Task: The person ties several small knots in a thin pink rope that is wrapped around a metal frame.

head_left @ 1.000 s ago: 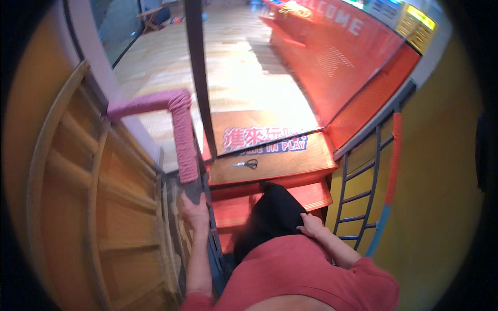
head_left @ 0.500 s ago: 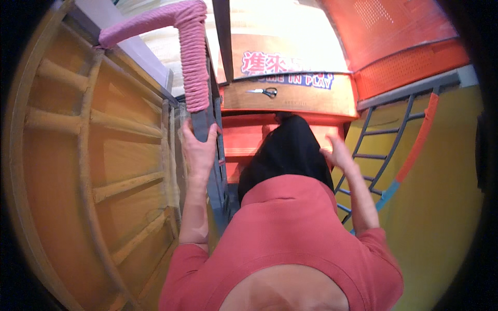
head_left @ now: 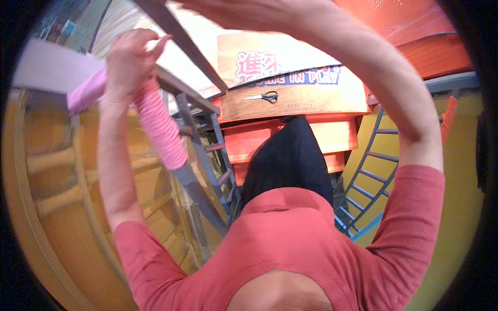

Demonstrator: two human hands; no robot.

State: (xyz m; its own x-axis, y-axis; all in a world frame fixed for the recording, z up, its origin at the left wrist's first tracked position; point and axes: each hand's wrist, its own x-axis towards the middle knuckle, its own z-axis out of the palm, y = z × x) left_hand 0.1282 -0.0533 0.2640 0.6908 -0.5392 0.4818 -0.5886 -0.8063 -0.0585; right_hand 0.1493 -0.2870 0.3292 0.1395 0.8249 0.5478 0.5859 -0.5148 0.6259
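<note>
My left hand (head_left: 129, 62) is raised over the corner of a metal rail wrapped in pink rope (head_left: 161, 124), hiding that corner. Its fingers are bent and the thumb comes close to them; whatever lies between them is too small or blurred to see. Below the wrapping, the rail's bare grey post (head_left: 194, 192) continues down. High across the view stretches my right arm, with the right hand (head_left: 210, 10) at the top edge beside a dark upright bar (head_left: 181, 41). That hand is smeared and partly cut off, so its fingers do not show.
Scissors with dark handles (head_left: 268, 97) lie on a printed brown board (head_left: 306, 101) ahead. Orange-red steps (head_left: 249, 142) descend towards me. Grey ladder-like rungs (head_left: 376, 155) stand right, a yellow ribbed panel (head_left: 67, 207) left. Orange perforated panelling (head_left: 441, 57) is at upper right.
Both hands have risen: the left from the grey post to the rope-wrapped corner, the right up and leftward across the view. The wrapped rail now appears lower and further left.
</note>
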